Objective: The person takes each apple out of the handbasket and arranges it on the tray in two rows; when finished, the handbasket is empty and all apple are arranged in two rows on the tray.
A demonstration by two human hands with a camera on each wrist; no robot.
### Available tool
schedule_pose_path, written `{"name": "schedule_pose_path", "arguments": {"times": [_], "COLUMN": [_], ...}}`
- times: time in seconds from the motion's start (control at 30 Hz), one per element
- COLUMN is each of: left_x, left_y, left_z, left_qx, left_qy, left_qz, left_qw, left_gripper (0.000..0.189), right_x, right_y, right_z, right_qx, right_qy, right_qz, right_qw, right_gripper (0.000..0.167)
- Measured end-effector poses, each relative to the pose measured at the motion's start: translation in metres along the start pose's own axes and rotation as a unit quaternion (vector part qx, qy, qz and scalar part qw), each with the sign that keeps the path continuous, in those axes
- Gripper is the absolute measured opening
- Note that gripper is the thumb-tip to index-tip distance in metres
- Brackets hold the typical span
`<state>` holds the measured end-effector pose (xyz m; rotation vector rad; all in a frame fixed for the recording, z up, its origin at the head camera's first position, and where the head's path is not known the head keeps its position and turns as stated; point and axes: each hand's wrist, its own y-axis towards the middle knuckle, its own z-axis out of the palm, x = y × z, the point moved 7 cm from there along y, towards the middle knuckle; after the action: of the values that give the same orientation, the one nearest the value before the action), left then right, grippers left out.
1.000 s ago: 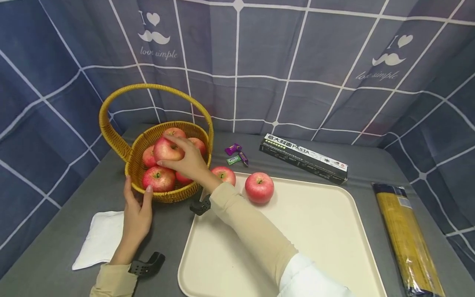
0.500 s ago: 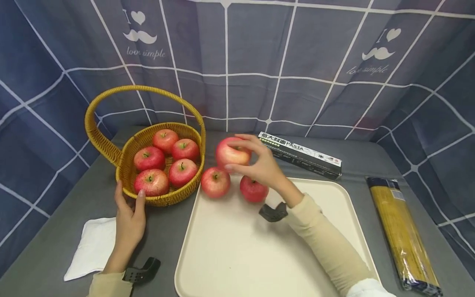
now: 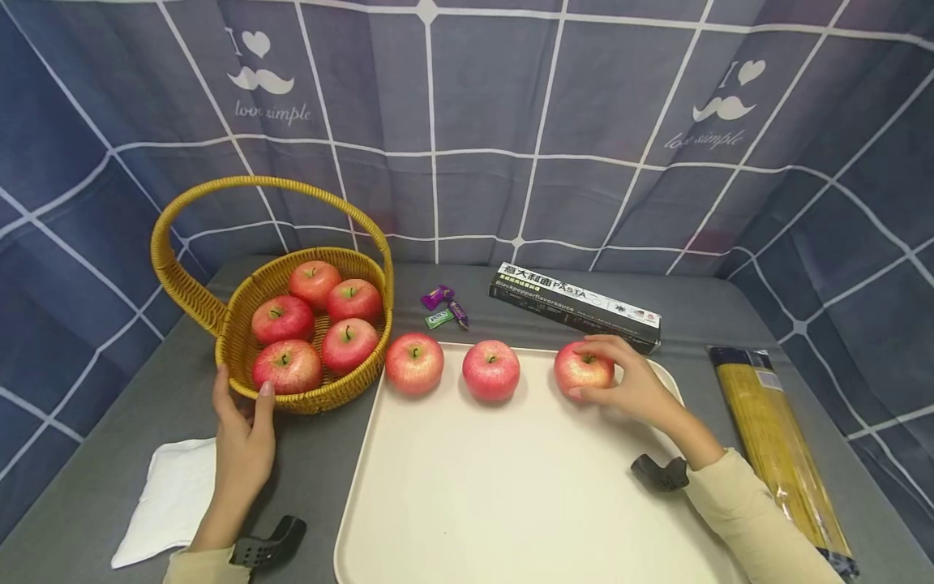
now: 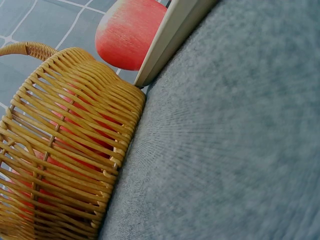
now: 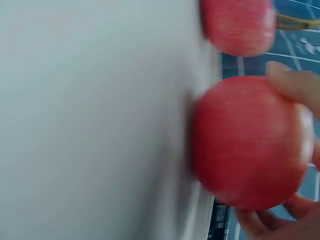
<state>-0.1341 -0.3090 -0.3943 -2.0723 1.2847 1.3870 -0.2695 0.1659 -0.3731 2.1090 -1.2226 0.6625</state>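
My right hand [image 3: 633,385] has carried an apple [image 3: 572,371] to the cream tray's [image 3: 467,487] far right corner, fingers clamped round it, making three in line there. My left hand [image 3: 244,446], fingers apart, rests against the wicker basket [image 3: 328,399], where five remain.

Beige slvs [image 3: 759,519], blk curved wrist cams [image 3: 270,547] w/ sm. holes, 1 per arm.
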Motion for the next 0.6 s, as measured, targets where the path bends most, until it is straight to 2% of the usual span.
{"name": "schedule_pose_path", "arguments": {"times": [0.17, 0.3, 0.47, 0.6], "left_x": [0.001, 0.001, 0.0, 0.0], "left_y": [-0.001, -0.001, -0.001, -0.001], "left_z": [0.0, -0.001, 0.0, -0.001], "left_qx": [-0.004, -0.009, -0.005, -0.005], "left_qy": [0.007, 0.008, 0.001, -0.004], "left_qz": [0.003, 0.004, 0.002, 0.003], "left_qw": [1.0, 0.9999, 1.0, 1.0], "left_gripper": [0.066, 0.066, 0.067, 0.067], "right_x": [0.002, 0.009, 0.009, 0.006], "right_y": [-0.007, -0.008, -0.01, -0.008], "right_z": [0.007, 0.01, 0.011, 0.011], "right_qx": [0.017, 0.018, 0.021, 0.03], "right_qy": [0.013, 0.001, -0.019, -0.029], "right_qz": [-0.031, -0.053, -0.05, -0.029], "right_qw": [0.9993, 0.9984, 0.9984, 0.9987], "right_gripper": [0.059, 0.063, 0.076, 0.09]}}
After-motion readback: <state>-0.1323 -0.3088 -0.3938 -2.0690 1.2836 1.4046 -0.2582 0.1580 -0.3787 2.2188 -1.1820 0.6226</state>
